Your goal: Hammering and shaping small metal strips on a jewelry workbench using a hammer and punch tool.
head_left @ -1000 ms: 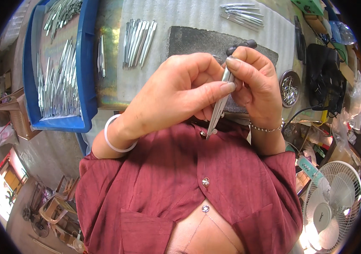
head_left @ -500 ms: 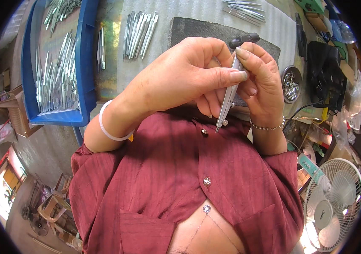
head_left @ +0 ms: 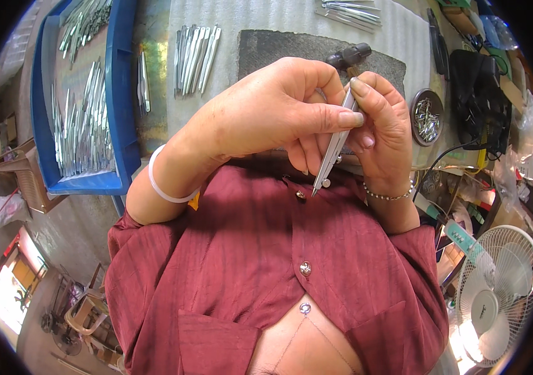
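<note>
Both hands meet over the near edge of the bench, in front of the maroon shirt. Between them is a slim silver drawing compass point(head_left: 331, 157), its legs together and tip slanting down toward me. A small round screw shows near the tip. My left hand point(head_left: 273, 115) presses its thumb along the upper part of the compass, fingers curled behind. My right hand point(head_left: 384, 122) pinches the top end between thumb and forefinger. Beyond the hands, a black-headed hammer point(head_left: 349, 56) lies on a dark stone slab point(head_left: 266, 50); the hands hide much of the slab.
At left stands a blue tray point(head_left: 124, 94) holding many thin metal legs point(head_left: 85, 128). More metal pieces point(head_left: 196, 59) lie in a row on white foam sheeting point(head_left: 223, 19). To the right are a round dish point(head_left: 418, 128) of small metal parts and a fan point(head_left: 492, 300).
The bench and its items have shifted slightly in the view. Both hands keep the same grip on the compass, whose tip has moved a little to the left.
</note>
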`<state>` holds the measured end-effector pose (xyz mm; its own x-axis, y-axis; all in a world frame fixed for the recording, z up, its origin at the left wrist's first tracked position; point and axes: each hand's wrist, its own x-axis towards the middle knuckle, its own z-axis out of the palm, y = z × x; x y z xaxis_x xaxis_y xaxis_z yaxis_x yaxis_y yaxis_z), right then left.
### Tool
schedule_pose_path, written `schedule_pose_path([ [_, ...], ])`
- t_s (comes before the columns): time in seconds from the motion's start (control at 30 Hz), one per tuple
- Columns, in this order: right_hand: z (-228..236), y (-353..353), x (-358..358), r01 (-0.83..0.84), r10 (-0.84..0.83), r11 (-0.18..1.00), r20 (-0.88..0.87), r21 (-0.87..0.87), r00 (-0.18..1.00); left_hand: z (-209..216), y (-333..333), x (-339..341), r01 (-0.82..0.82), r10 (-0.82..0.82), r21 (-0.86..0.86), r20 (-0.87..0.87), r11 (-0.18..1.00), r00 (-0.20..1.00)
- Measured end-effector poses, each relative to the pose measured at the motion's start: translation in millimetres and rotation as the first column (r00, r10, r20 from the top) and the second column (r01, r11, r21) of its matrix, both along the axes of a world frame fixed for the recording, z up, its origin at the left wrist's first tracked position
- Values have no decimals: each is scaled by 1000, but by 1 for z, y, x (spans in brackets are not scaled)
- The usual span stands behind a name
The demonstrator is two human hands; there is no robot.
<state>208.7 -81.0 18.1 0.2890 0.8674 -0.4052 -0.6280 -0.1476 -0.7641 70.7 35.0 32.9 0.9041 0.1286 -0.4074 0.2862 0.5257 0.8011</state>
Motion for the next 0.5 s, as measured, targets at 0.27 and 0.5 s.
schedule_pose_path([
  [0.27, 1, -1, 17, -57, 53, 997, 61, 59, 997, -6, -5, 7, -71, 65, 118, 48, 990, 997],
  [0.5, 31, 9, 153, 86, 16, 994, 870, -66, 492, -3, -19, -10, -552, 494, 169, 290, 817, 820],
])
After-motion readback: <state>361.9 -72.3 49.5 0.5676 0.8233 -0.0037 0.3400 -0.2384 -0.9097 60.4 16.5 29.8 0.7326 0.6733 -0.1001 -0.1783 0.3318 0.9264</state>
